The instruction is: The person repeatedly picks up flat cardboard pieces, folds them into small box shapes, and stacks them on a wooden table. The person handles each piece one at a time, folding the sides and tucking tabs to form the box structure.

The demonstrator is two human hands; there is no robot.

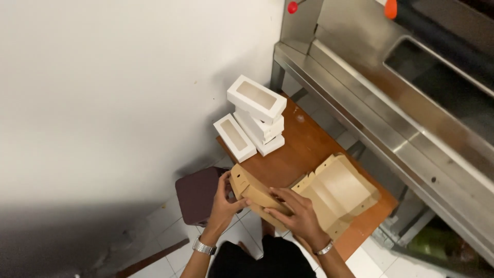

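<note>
— Both hands at lower centre: what are they doing?

— Folding. Left hand (222, 202) grips the end of a brown kraft cardboard box (253, 193); right hand (296, 213) presses flat on its side, at the near edge of the orange-brown wooden table (303, 149).

— Next?

— Likely tucking flaps, using both thumbs.

— Anything unclear?

— Flat brown cardboard blanks (339, 190) overlap; the white windowed boxes (254, 118) at centre hide their contents.
</note>
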